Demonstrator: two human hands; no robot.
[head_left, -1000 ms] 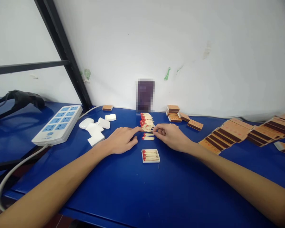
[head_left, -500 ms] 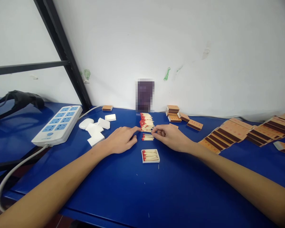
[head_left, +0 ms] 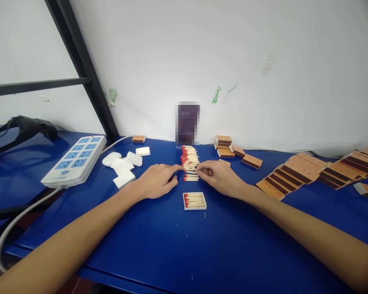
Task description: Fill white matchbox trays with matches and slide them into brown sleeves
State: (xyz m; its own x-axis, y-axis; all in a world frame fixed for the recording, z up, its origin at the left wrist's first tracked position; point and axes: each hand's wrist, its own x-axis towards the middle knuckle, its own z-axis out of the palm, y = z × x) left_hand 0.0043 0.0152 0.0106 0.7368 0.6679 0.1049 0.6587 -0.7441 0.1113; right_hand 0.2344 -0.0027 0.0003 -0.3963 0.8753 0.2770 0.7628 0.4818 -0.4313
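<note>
A row of red-tipped matches [head_left: 189, 160] lies on the blue table [head_left: 159, 245], running away from me. My left hand [head_left: 157, 180] rests on the table at the row's left side, index finger stretched out and touching the match heads, other fingers curled. My right hand [head_left: 218, 175] is at the row's right side, thumb and forefinger pinched on the tail ends of the nearest matches. An open white tray of matches [head_left: 194, 201] sits just in front of both hands.
A white power strip [head_left: 75, 160] with its cable lies at the left beside several small white trays [head_left: 124, 166]. Brown matchbox sleeves [head_left: 225, 147] are stacked behind the right hand, and long rows of them [head_left: 309, 169] spread at the right. A black frame [head_left: 79, 65] leans on the wall.
My right hand has slid a little left and away, pushing the nearest few matches up against the row. The left index finger has stayed on the match heads.
</note>
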